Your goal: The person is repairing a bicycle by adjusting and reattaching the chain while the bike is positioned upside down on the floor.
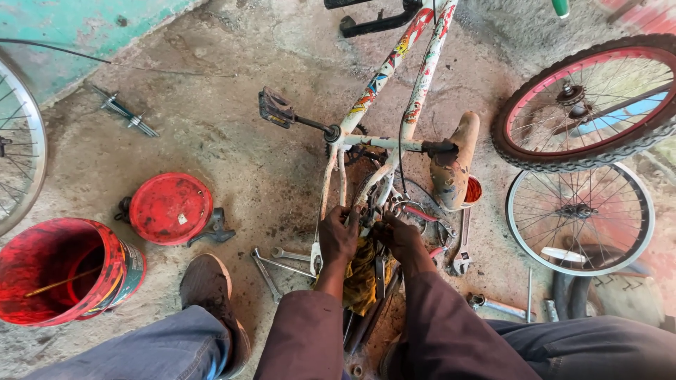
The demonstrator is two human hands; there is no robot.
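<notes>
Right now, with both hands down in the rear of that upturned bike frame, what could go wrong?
1. The left hand and right hand sit close to the chainring; if the pedal swings, skin might get pinched.
2. Spanners and an adjustable wrench lie loose by the shoe, likely trip hazards.
3. The open red bucket could be kicked over.

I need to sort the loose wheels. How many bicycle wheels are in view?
3: a red-rimmed wheel with tyre at the upper right, a bare silver wheel lying just below it, and a wheel cut off by the left edge. Others may lie out of view.
</notes>
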